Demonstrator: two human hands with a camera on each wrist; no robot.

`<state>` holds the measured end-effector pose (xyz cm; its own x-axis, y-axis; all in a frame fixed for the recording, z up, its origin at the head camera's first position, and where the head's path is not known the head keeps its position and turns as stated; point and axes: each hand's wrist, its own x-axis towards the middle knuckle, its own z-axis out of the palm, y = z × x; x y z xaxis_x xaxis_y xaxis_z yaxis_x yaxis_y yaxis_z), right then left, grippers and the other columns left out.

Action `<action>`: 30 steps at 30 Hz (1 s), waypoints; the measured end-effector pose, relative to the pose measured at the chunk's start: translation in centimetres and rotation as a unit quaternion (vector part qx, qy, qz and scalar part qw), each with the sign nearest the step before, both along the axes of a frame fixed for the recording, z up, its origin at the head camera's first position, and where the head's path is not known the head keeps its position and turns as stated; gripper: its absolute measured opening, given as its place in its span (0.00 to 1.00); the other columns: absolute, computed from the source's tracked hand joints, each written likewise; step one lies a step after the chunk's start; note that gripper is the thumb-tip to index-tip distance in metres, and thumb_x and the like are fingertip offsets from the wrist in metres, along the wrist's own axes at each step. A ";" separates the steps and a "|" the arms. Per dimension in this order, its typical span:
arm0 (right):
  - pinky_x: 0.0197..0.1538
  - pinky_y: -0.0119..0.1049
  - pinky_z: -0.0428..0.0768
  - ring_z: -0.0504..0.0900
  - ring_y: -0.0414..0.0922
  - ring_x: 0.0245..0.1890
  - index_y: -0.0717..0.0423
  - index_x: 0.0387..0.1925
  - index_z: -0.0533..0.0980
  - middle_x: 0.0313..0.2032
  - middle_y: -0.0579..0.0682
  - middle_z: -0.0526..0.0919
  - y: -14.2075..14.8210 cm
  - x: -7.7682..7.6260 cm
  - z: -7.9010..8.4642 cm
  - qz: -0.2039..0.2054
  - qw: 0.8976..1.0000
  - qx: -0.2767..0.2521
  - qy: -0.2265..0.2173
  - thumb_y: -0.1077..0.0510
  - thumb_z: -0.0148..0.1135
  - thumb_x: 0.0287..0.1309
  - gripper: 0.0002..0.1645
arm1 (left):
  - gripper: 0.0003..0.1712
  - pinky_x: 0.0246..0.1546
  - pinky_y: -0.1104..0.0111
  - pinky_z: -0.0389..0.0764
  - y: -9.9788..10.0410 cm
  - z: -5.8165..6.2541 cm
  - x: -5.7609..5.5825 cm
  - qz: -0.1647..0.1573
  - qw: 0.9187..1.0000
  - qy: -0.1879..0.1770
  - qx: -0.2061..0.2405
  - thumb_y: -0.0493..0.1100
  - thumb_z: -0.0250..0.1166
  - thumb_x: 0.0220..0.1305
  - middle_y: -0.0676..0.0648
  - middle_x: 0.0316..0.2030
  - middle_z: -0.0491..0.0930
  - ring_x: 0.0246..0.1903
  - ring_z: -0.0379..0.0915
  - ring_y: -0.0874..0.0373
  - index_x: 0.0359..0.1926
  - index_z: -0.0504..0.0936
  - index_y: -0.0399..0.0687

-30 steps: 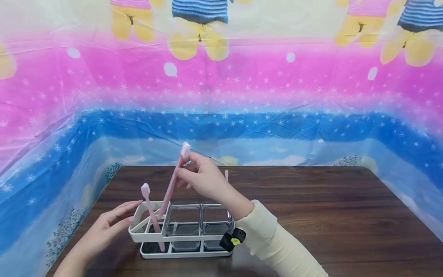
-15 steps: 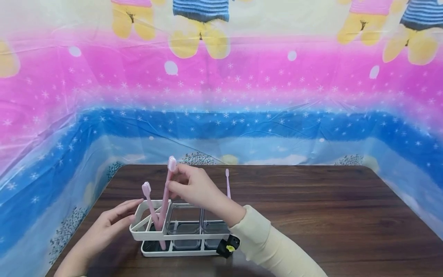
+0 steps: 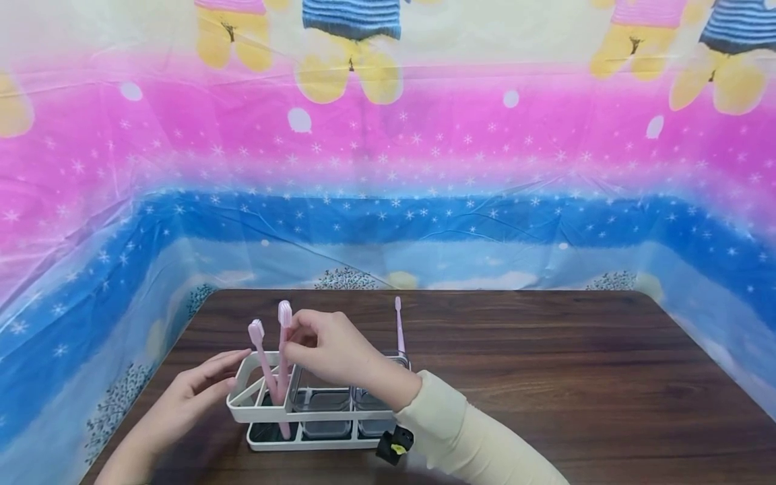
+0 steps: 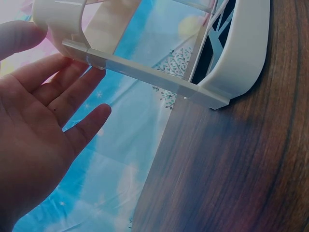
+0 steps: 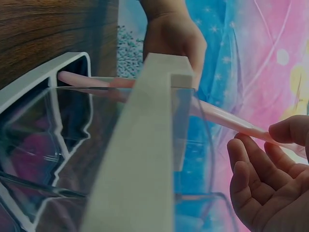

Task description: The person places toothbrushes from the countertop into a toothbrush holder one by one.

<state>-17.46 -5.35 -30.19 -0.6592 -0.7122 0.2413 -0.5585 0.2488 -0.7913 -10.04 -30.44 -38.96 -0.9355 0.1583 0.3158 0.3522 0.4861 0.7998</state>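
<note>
My right hand (image 3: 330, 347) pinches a pink toothbrush (image 3: 283, 316) near its head, thumb on one side and fingers on the other. Its handle runs down into the left slots of a white toothbrush holder (image 3: 327, 416). In the right wrist view, the pinched toothbrush (image 5: 227, 118) slants past the upper frame. Another pink toothbrush (image 3: 257, 333) leans in the left section, overlapping the first lower down. My left hand (image 3: 188, 397) touches the holder's rounded left end with fairly straight fingers. In the left wrist view, thumb and fingertips lie against the white ring (image 4: 60, 21).
Two clear cups (image 3: 303, 380) sit side by side in the holder. A third pink toothbrush (image 3: 399, 327) stands at its right end, partly behind my right forearm. The dark wooden table (image 3: 545, 364) extends right and back to a patterned cloth (image 3: 485, 222).
The toothbrush in my right hand has moved down and left, its handle sinking into the holder and its slant becoming more upright. My left hand has stayed at the holder's end.
</note>
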 end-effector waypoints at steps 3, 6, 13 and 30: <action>0.34 0.24 0.74 0.78 0.28 0.31 0.53 0.35 0.78 0.32 0.42 0.86 -0.1 0.1 -0.4 0.004 1.000 0.009 -0.002 0.60 0.58 0.58 0.04 | 0.23 0.42 0.76 0.74 0.0 0.0 0.0 0.000 1.000 -0.003 0.000 0.32 0.54 0.70 0.77 0.55 0.66 0.54 0.62 0.82 0.65 0.71 0.38; 0.35 0.23 0.75 0.78 0.27 0.31 0.51 0.36 0.78 0.32 0.40 0.86 -0.2 0.1 -0.8 0.011 1.000 0.017 0.000 0.59 0.58 0.59 0.04 | 0.23 0.42 0.76 0.75 0.0 0.0 0.0 -0.002 1.000 -0.002 -0.001 0.32 0.53 0.70 0.76 0.56 0.67 0.54 0.62 0.82 0.65 0.71 0.38; 0.34 0.21 0.73 0.76 0.26 0.28 0.51 0.36 0.78 0.31 0.38 0.85 -0.2 0.3 -1.2 0.024 0.999 0.034 0.031 0.58 0.58 0.60 0.04 | 0.24 0.42 0.76 0.74 0.0 0.0 -0.1 -0.002 1.000 0.005 -0.005 0.32 0.54 0.69 0.76 0.56 0.67 0.54 0.62 0.82 0.65 0.71 0.39; 0.35 0.19 0.73 0.75 0.25 0.29 0.52 0.37 0.79 0.32 0.38 0.85 -0.3 0.4 -1.7 0.031 0.993 0.095 0.068 0.57 0.59 0.62 0.05 | 0.24 0.42 0.76 0.75 0.0 0.0 -0.1 -0.019 1.000 0.011 0.006 0.30 0.53 0.69 0.75 0.57 0.67 0.55 0.62 0.82 0.65 0.70 0.38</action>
